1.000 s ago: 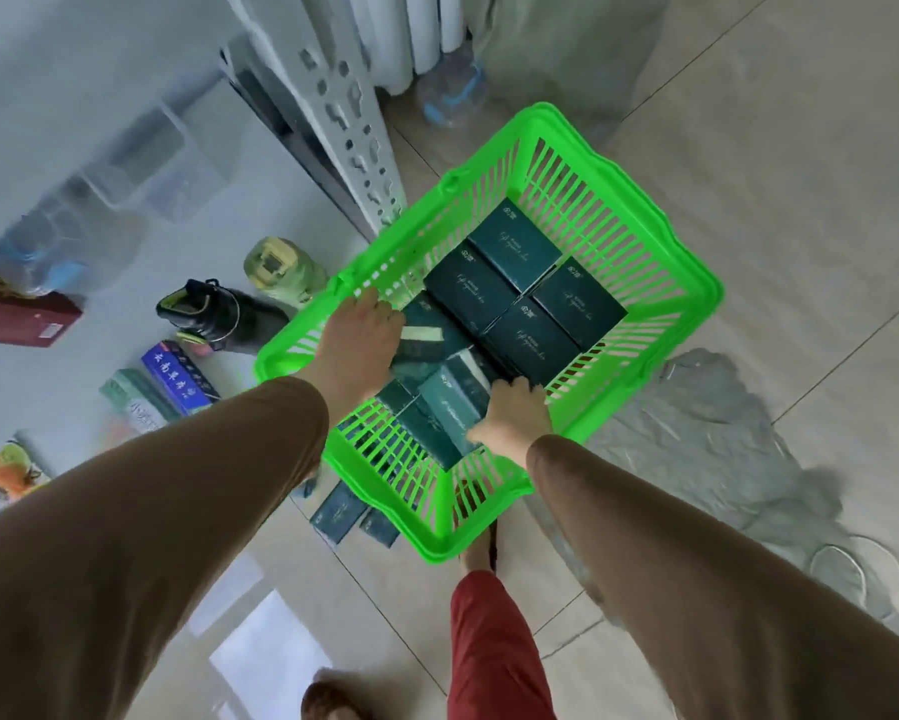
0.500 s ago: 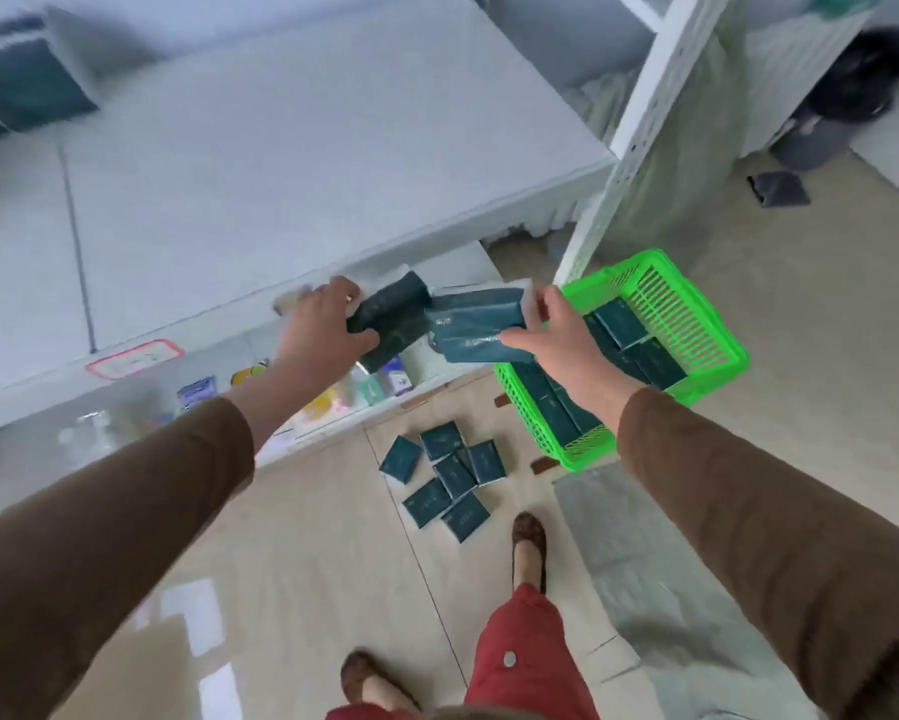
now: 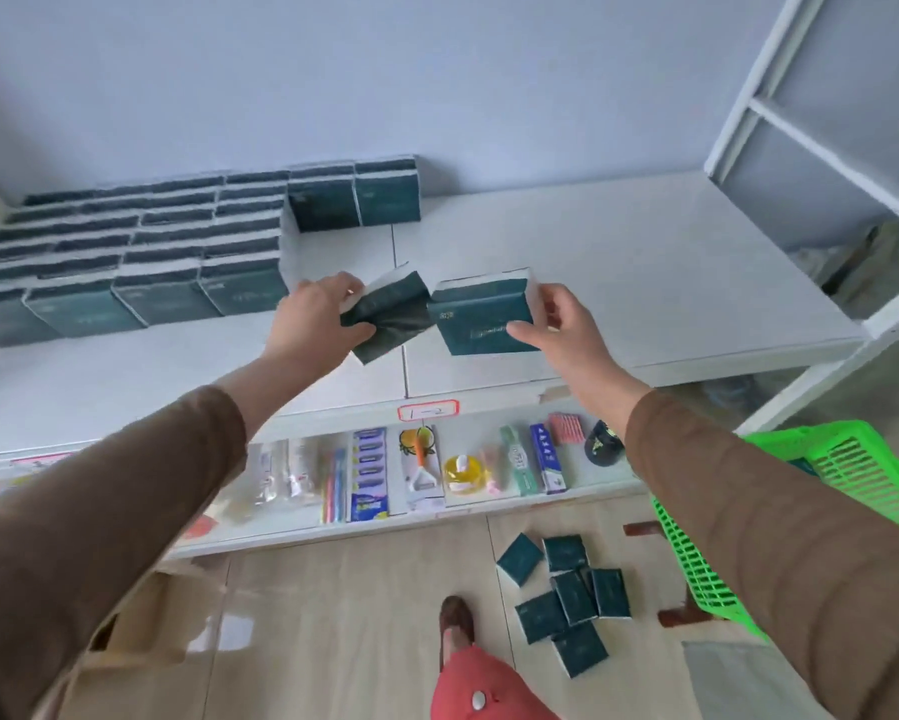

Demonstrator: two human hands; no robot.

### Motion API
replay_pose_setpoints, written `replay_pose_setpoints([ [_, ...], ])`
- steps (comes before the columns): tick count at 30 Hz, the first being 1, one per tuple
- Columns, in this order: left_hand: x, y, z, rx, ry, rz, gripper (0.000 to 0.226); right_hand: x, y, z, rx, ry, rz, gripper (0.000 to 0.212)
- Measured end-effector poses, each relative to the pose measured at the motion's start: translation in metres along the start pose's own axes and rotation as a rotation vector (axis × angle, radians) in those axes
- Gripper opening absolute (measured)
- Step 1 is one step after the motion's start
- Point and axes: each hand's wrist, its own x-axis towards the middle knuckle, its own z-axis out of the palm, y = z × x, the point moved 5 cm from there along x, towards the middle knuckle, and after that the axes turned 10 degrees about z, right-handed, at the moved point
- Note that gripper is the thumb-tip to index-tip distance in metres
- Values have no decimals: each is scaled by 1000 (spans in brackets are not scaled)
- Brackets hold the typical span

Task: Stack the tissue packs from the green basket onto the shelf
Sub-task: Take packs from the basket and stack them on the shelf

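I see toothbrushes [image 3: 333, 485], a yellow bottle [image 3: 465, 472] and toothpaste boxes [image 3: 546, 459] on the lower shelf [image 3: 385, 527], above tiled floor [image 3: 333, 615].

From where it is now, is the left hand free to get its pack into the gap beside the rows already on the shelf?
Probably yes. The left hand holds a tissue pack above bare shelf, just right of the stacked rows. Nothing lies between them; the right hand with its pack is off to the other side.

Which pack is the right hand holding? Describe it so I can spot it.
Start at the white shelf, just right of its centre seam. The right hand pinches a dark green pack above it. Unlike the left hand's tilted, crumpled packs, it faces you flat.
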Motion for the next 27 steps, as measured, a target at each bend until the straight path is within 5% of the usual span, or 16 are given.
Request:
replay_pose_setpoints([
  [14, 207, -127, 9, 242, -11, 25, 42, 250, -23, 90, -21, -26, -34, 32],
  [27, 263, -193, 31, 443, -74, 2, 52, 350, 10, 154, -22, -57, 78, 41],
])
